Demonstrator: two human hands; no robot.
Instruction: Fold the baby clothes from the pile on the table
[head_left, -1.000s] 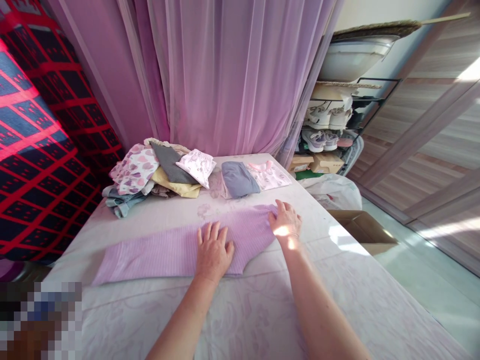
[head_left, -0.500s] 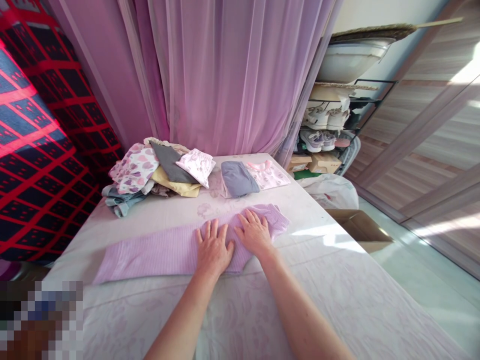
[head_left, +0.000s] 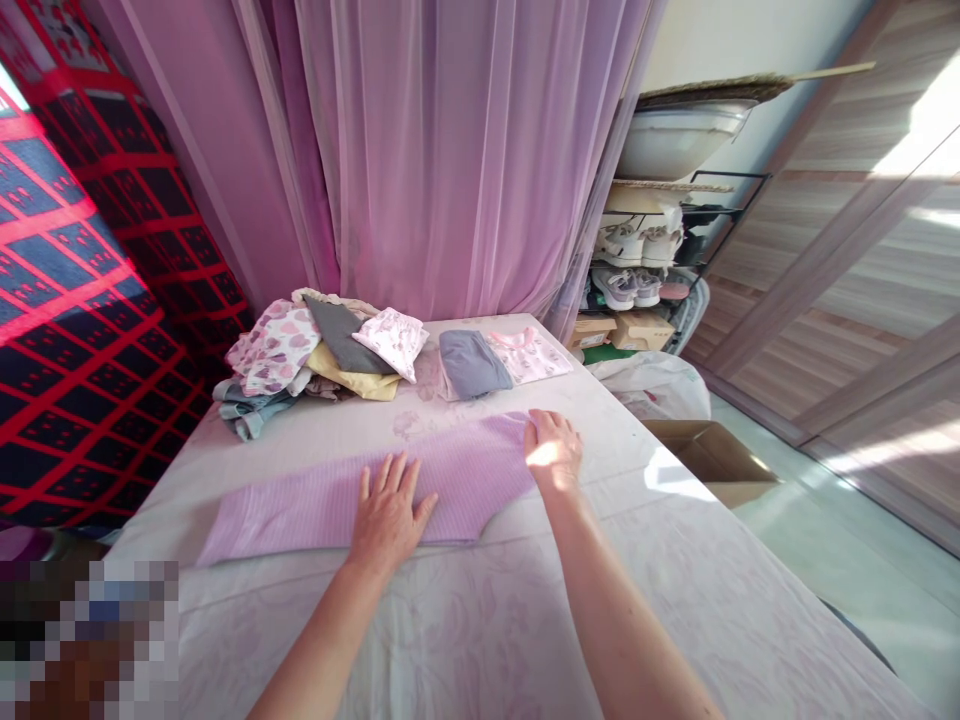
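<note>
A pair of lilac ribbed trousers (head_left: 300, 505), folded lengthwise, lies across the bed with its narrow leg end to the left. My left hand (head_left: 388, 515) rests flat on the middle of the fabric, fingers spread. At the right end of the trousers my right hand (head_left: 553, 447) is bent over the cloth, its fingers curled and closed at the edge; the fingertips are partly hidden. Beyond the trousers lie a folded grey-blue garment (head_left: 474, 362) and a pink printed top (head_left: 531, 355).
A heap of clothes (head_left: 274, 345) sits at the bed's far left, against the purple curtain (head_left: 450, 150). To the right of the bed (head_left: 645, 590) stand an open cardboard box (head_left: 697, 450), a white plastic bag (head_left: 652, 385) and a shoe rack with shoes (head_left: 630, 245).
My right hand has moved right to the end of the trousers, and its fingers have curled there. My left hand has slid left along the fabric. The bunched right end is now covered by my hand.
</note>
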